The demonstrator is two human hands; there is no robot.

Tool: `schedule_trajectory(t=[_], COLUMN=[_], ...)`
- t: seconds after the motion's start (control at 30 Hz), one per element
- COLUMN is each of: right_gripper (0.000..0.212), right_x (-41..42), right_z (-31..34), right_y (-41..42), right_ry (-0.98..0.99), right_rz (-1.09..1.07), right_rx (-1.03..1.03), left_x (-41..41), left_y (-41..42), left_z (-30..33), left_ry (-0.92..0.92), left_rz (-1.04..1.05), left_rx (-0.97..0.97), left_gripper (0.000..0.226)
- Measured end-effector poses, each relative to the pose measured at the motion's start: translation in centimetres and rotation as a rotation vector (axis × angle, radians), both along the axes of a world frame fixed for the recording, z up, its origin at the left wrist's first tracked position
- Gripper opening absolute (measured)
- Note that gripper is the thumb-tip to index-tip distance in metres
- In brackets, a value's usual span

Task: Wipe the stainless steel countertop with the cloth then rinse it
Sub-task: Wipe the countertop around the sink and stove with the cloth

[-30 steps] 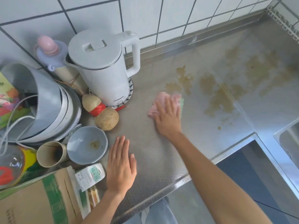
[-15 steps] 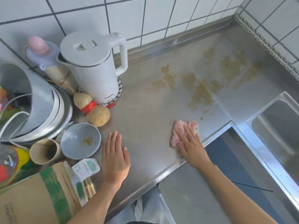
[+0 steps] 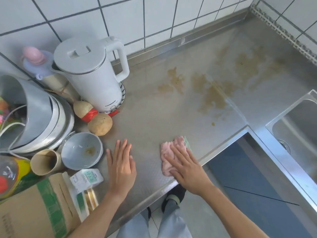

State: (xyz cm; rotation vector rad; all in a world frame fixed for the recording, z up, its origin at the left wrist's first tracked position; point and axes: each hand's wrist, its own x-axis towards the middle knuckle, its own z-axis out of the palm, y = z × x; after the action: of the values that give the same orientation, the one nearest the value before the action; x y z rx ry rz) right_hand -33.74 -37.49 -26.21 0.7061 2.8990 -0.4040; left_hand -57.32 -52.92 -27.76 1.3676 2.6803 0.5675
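The right hand (image 3: 186,166) lies flat, fingers straight and slightly spread, pressing down on the cloth (image 3: 173,152) near the front edge of the worktop (image 3: 151,103). The left hand (image 3: 121,166) rests palm down on the bare steel beside it, fingers straight and together, holding nothing.

The cloth is pink and crumpled, with a pale green strip showing at its far right side. Brown stains (image 3: 211,90) spread over the steel beyond it, towards the tiled wall.

The cloth sits just inside the front lip, close to the corner where the worktop steps back. The sink (image 3: 295,121) is off to the right. A kettle (image 3: 92,73), a bowl (image 3: 81,151) and a cardboard box (image 3: 36,210) crowd the left side.
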Motion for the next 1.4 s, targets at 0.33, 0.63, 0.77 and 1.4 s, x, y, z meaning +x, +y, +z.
schedule_trajectory(t=[0.33,0.63,0.77,1.4], right_gripper=[0.059,0.057,0.057,0.058], right_x=[-7.5,6.2,6.8,2.3], right_z=[0.8,0.6,1.1,0.2], right_y=[7.7,8.6,15.2,22.7], right_ry=[0.013,-0.038,-0.039,0.039], right_rz=[-0.492,-0.166,-0.465,-0.501], right_rx=[-0.148,-0.053,-0.085,-0.081], left_x=[4.0,4.1,4.6,4.9], left_y=[8.3,13.3,13.3,13.5], left_z=[0.9,-0.1,-1.3,-1.4], left_ry=[-0.077,-0.070,0.034,0.078], left_rz=[-0.043,0.147,0.165,0.209], left_rx=[-0.041,-0.107,-0.120,-0.209], left_gripper=[0.043,0.054,0.057,0.060])
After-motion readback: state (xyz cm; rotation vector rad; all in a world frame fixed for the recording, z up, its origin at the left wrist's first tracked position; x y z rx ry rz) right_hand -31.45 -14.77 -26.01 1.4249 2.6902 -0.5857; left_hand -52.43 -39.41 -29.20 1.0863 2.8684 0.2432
